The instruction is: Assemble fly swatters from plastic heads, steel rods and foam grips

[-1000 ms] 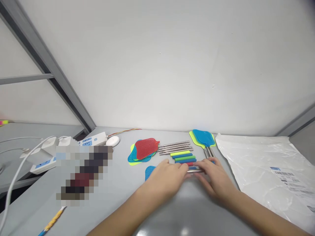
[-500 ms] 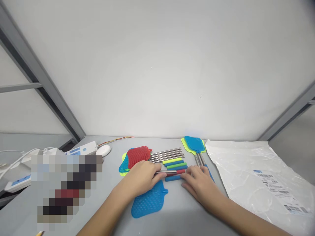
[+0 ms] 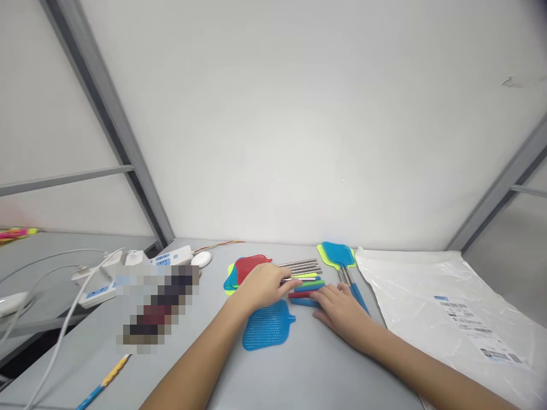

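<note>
Several fly swatter parts lie on the grey table. My left hand (image 3: 262, 285) is closed around a metal rod (image 3: 301, 279), held above the yellow and green handle tubes (image 3: 310, 286). My right hand (image 3: 342, 310) lies over the right ends of a red handle tube (image 3: 298, 295) and a blue handle tube (image 3: 304, 302), its thumb apart from the fingers. In front of my left hand is a blue swatter head (image 3: 267, 327). Beyond it lie a red swatter head (image 3: 252, 267), overlapping blue and yellow-green ones, and several metal rods (image 3: 301, 266).
Assembled swatters (image 3: 339, 254) with blue handles lie at the back right, beside a white plastic mailing bag (image 3: 410, 290) with a label. Power strips (image 3: 173, 257), cables and a round white object (image 3: 201, 259) are at the left, near a pixelated patch. A white wall stands behind.
My left hand has moved the metal rod up and away from the red handle tube. My right hand stays near the red and blue tubes. The camera view has turned left.
</note>
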The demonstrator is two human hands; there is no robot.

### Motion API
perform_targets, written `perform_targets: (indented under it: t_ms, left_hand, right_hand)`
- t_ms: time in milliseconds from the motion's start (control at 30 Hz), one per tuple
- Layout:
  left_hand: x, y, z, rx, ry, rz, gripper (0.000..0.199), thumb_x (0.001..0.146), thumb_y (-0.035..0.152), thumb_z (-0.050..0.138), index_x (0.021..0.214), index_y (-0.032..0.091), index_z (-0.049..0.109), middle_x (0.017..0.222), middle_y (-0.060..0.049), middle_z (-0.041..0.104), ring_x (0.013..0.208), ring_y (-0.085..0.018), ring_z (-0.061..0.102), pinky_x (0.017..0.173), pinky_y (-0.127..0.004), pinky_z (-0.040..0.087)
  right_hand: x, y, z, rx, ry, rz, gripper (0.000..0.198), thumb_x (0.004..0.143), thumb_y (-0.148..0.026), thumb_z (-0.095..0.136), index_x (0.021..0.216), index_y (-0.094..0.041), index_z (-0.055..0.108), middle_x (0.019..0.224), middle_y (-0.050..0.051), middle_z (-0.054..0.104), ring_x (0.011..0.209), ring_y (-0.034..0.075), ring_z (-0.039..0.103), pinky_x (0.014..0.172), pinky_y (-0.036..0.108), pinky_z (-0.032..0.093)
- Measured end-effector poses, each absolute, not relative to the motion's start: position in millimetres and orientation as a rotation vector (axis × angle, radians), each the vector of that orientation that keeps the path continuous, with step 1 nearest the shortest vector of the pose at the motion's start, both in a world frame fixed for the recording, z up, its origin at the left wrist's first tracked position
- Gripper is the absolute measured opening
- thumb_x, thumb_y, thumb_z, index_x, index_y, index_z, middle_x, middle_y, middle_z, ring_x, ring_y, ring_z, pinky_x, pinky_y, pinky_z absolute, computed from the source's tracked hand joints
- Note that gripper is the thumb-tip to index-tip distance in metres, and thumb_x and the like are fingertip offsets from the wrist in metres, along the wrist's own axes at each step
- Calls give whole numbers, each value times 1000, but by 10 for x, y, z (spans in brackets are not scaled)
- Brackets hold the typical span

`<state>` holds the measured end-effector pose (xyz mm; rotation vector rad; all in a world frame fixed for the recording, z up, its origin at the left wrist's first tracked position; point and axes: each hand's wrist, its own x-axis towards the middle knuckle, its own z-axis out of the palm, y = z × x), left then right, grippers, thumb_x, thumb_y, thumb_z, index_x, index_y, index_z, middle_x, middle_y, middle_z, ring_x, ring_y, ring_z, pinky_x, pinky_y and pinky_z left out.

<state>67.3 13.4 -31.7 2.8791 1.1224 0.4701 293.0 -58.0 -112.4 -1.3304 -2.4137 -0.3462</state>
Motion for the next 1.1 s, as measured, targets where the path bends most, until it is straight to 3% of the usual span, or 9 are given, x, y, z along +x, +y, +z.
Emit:
perform_targets:
  t_ms: [267,567,867,1100]
  left_hand:
    - [955,150,-101,3003,1125,587,56,93,58,27,73,19,61,63,-5,64,59,-18,58,53,-29,27]
    - [532,113,-429,3125,1109,592,45,95,50,33,74,18,56,68,-4,66,63,-17,60,63,-32,32]
    - [635,-16,-673,2940,1164,663,36,94,42,41,70,19,55,65,-1,63,61,-16,57,62,-32,30]
    - [527,139,-502,3024,1096,610,42,96,46,35,72,18,56,71,-3,66,67,-16,58,64,-31,31]
  right_hand:
    - [2905,-590,-1138,-1209,-2447,-431,15,95,-20,41,94,-20,56,88,4,61,83,19,57,80,36,34]
    - [2943,-701,-1007,-1298,-2390,-113,18,92,-15,39,107,-20,46,94,5,60,83,19,55,85,41,35]
    - [3028,-677,-1013,-1242,-2262,-17,5,87,-24,52,91,-21,49,78,2,58,69,17,51,76,36,38]
    - [3120,-608,-1004,-1203,-2149,-148,14,93,-30,48,93,-19,56,75,1,60,67,15,52,76,34,35]
